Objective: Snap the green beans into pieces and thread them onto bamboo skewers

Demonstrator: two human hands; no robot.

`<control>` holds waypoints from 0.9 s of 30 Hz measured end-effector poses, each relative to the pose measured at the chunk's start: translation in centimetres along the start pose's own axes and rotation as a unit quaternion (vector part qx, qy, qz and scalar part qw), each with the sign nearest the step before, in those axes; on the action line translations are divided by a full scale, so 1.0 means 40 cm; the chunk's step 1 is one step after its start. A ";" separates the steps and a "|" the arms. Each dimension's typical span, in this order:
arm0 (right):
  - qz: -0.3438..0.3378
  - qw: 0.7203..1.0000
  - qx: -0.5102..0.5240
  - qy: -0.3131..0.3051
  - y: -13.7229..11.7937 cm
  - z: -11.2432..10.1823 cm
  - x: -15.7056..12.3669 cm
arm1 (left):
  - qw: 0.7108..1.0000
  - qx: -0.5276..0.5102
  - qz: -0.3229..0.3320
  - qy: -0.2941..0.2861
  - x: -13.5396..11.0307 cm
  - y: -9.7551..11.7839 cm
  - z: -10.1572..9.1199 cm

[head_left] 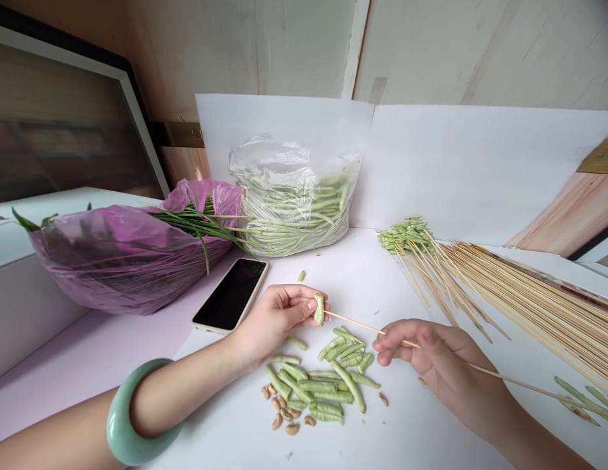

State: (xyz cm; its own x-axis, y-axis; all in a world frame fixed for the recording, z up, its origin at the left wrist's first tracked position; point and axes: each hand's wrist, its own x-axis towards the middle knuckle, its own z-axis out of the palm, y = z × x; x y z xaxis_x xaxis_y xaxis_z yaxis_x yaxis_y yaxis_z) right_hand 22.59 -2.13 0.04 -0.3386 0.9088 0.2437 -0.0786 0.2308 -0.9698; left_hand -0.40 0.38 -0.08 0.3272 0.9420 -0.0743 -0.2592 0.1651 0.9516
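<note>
Two hands, left (279, 318) and right (443, 359); one bangle (118, 418). One phone (230, 295), with two bags — a purple bag (137, 261) left of the phone, a clear bag (296, 202) beyond it. One held stick (355, 322), one held bean piece (319, 309). Right of the phone: around twenty loose beans (318, 386), overlapping; about eleven seeds (292, 429); many more sticks (529, 300) — too crowded to count.
</note>
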 end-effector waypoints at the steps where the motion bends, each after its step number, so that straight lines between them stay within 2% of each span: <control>1: 0.004 1.000 -0.001 0.006 0.001 0.001 0.000 | 1.000 0.001 0.001 0.000 0.000 0.000 -0.001; 12: 0.007 0.998 -0.057 0.021 0.019 0.001 -0.012 | 0.998 0.048 0.031 0.013 0.005 -0.010 -0.005; 27: -0.012 0.999 -0.043 0.001 0.019 0.016 -0.013 | 1.000 0.002 0.003 -0.017 -0.001 -0.010 0.007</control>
State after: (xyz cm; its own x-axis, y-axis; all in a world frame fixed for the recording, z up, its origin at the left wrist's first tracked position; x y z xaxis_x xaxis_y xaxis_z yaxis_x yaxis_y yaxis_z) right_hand 22.10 -2.64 -0.83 -0.3350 0.9036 0.2670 -0.0063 0.2812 -0.9596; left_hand -0.07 0.19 -0.36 0.3556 0.9328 -0.0580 -0.2571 0.1573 0.9535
